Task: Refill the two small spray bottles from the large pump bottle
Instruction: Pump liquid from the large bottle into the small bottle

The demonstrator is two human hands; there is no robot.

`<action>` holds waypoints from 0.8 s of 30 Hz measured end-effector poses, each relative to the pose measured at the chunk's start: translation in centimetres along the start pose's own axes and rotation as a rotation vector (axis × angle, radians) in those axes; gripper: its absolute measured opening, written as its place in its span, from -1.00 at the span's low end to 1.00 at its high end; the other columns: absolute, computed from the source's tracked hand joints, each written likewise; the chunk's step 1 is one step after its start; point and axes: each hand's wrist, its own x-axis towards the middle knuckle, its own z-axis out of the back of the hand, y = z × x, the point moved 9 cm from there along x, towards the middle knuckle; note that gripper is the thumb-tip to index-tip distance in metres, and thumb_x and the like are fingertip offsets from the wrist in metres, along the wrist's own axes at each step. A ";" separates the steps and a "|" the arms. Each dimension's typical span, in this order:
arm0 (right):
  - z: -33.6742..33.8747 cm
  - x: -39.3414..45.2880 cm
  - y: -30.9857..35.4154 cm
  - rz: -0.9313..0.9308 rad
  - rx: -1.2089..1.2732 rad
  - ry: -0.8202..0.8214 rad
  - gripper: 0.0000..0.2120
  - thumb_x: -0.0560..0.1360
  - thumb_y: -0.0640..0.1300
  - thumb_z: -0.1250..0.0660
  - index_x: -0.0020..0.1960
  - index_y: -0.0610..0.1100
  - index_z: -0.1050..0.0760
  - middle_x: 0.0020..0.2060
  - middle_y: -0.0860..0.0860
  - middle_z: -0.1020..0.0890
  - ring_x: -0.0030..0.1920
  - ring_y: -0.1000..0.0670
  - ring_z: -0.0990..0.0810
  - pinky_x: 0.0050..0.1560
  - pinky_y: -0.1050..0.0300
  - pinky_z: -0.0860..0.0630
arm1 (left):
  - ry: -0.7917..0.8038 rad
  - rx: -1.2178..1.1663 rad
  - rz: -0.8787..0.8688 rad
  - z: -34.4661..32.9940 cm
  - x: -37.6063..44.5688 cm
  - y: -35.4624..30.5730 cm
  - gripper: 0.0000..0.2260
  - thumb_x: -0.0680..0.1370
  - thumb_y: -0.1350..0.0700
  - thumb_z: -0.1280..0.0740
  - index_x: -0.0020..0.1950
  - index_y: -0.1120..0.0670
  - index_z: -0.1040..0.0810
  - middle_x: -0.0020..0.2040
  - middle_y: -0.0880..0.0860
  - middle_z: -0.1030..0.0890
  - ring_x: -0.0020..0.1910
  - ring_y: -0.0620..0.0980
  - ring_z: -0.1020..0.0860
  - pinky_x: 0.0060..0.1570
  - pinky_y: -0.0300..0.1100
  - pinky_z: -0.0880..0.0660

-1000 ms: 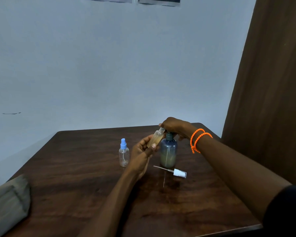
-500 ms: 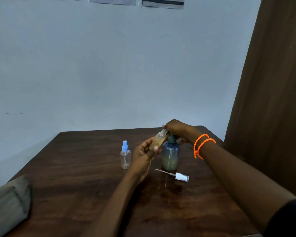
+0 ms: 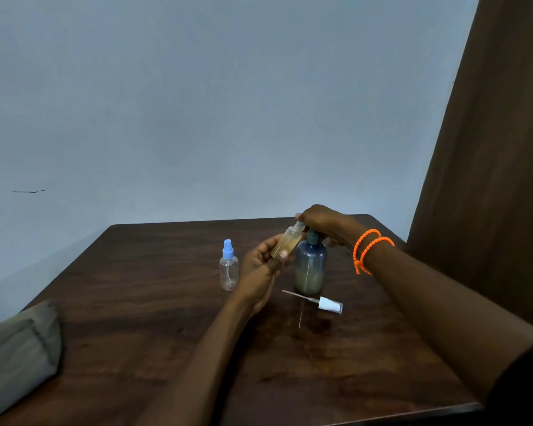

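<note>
The large blue-grey pump bottle (image 3: 310,267) stands upright on the dark wooden table (image 3: 166,333), yellowish liquid low inside it. My right hand (image 3: 322,222) lies over its pump head and hides it. My left hand (image 3: 260,265) holds a small uncapped spray bottle (image 3: 286,242), tilted, with its mouth up at the pump spout; yellowish liquid fills much of it. Its white spray cap with dip tube (image 3: 326,304) lies on the table in front of the pump bottle. A second small clear bottle with a blue spray cap (image 3: 228,269) stands upright to the left.
A folded grey-green cloth (image 3: 16,348) lies at the table's near left corner. A brown curtain (image 3: 490,179) hangs at the right, close to the table's far right corner. A pale wall stands behind the table.
Hands and bottles keep the same pose at the pump. The view has shifted slightly between frames.
</note>
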 end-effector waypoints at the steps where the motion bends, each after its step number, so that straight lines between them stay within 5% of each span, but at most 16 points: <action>1: 0.3 -0.1 0.4 0.009 -0.022 0.004 -0.80 0.66 -0.10 -0.17 -0.03 -0.18 -0.48 -0.21 -0.04 -0.51 -0.28 -0.05 -0.48 -0.32 0.16 -0.34 | -0.008 -0.018 0.008 0.0 0.0 0.1 -0.65 0.53 0.30 -0.39 0.32 0.19 -0.54 0.24 0.18 -0.66 0.29 0.15 -0.59 0.28 -0.02 -0.53; 5: 0.2 0.8 0.1 -0.015 -0.008 0.016 -0.79 0.62 -0.05 -0.21 -0.11 -0.15 -0.48 -0.20 -0.06 -0.55 -0.25 -0.07 -0.51 -0.16 0.08 -0.43 | -0.012 -0.040 0.003 -0.1 0.2 0.1 -0.66 0.52 0.30 -0.38 0.30 0.18 -0.55 0.21 0.16 -0.67 0.25 0.13 -0.60 0.33 0.01 -0.50; 9: -0.2 0.4 0.1 -0.004 -0.012 0.029 -0.75 0.65 -0.04 -0.21 -0.14 -0.15 -0.46 -0.34 -0.04 -0.49 -0.34 -0.03 -0.44 -0.22 0.14 -0.39 | -0.023 -0.063 0.026 0.1 0.1 0.4 -0.71 0.58 0.38 -0.31 0.29 0.21 -0.54 0.20 0.18 -0.67 0.20 0.11 -0.63 0.24 -0.02 -0.58; 14: 0.5 0.7 0.2 -0.041 -0.120 0.045 -0.72 0.62 0.04 -0.21 -0.12 -0.13 -0.51 -0.15 -0.07 -0.57 -0.19 -0.10 -0.53 -0.09 0.04 -0.42 | -0.033 -0.085 0.057 0.0 0.0 0.4 -0.71 0.57 0.38 -0.32 0.29 0.21 -0.54 0.22 0.21 -0.65 0.19 0.13 -0.64 0.17 0.01 -0.61; 19: -0.3 1.1 -0.5 -0.008 0.079 -0.002 -0.72 0.67 -0.07 -0.19 -0.18 -0.14 -0.46 -0.34 -0.04 -0.50 -0.38 0.00 -0.45 -0.35 0.19 -0.36 | -0.046 -0.035 0.053 0.3 0.0 0.1 -0.71 0.58 0.35 -0.33 0.30 0.18 -0.55 0.25 0.19 -0.65 0.23 0.14 -0.63 0.23 0.08 -0.57; 24: 0.7 0.3 0.0 -0.011 -0.012 -0.004 -0.73 0.63 0.03 -0.22 -0.12 -0.13 -0.50 -0.23 -0.02 -0.56 -0.25 -0.07 -0.51 -0.18 0.07 -0.36 | -0.031 -0.023 0.051 -0.1 -0.3 -0.1 -0.68 0.58 0.33 -0.34 0.34 0.20 -0.52 0.26 0.18 -0.64 0.28 0.17 -0.61 0.29 0.10 -0.54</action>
